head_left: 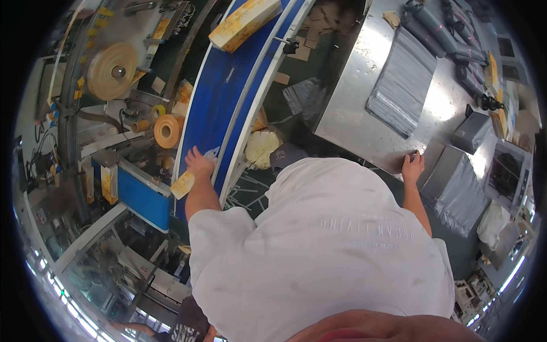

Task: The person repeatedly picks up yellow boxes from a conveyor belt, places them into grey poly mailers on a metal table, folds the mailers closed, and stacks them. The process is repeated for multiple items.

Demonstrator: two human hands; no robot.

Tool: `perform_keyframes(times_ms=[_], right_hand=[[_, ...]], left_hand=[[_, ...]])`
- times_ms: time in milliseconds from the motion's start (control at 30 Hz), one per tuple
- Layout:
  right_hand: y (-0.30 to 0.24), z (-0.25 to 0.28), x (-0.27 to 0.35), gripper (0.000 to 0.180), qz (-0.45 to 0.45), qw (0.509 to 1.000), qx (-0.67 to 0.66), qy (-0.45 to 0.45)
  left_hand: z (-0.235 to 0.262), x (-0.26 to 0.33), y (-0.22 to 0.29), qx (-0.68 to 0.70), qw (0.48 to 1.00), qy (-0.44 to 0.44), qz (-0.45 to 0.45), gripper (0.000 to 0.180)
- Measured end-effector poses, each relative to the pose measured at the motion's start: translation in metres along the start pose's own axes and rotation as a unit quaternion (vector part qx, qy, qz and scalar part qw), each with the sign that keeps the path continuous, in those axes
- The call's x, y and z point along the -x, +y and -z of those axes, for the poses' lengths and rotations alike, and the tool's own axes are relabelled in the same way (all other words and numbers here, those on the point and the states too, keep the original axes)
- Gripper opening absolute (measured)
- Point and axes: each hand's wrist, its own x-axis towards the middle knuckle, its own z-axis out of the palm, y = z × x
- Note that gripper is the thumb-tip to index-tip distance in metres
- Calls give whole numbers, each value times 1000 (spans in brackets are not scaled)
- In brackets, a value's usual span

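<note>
Head view: we see the left hand (199,163) lying spread out on the blue belt (213,102), fingers wide, holding nothing. A small yellow box (182,184) sits at the belt's near edge, right by the wrist and touching it. We cannot tell if the arm is pushing it.

The right hand (411,167) rests on the edge of the shiny steel table (370,137), fingers flat, with nothing in it. A stack of grey bags (401,85) lies well apart from it.

We think the small box is light and stiff, like thin card. Its smooth sides may be a bit slippery, and a hard squeeze could dent it. We would take it by its two long sides, near the middle. A bigger yellow box (245,23) lies far up the belt.
</note>
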Motion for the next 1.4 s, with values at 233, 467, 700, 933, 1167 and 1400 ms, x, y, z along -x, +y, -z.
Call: perform_keyframes(times_ms=[233,467,700,933,1167,1400], right_hand=[[-10,7,-4,59,31,999,-3,20],[-32,34,-8,61,6,997,-75,-32],[-74,58,14,52,68,932,-354,36],[-160,121,15,75,203,800,-564,17],[-93,85,-28,66,102,875,-457,-124],[-75,80,-121,58,270,954,-102,-77]], left_hand=[[-14,-29,-11,-81,993,14,-83,90],[87,-78,68,13,962,176,-210,106],[297,21,261,428,775,152,-441,101],[139,154,510,480,684,-335,-436,69],[53,235,590,385,753,-89,-527,93],[91,217,616,409,675,-240,-565,81]])
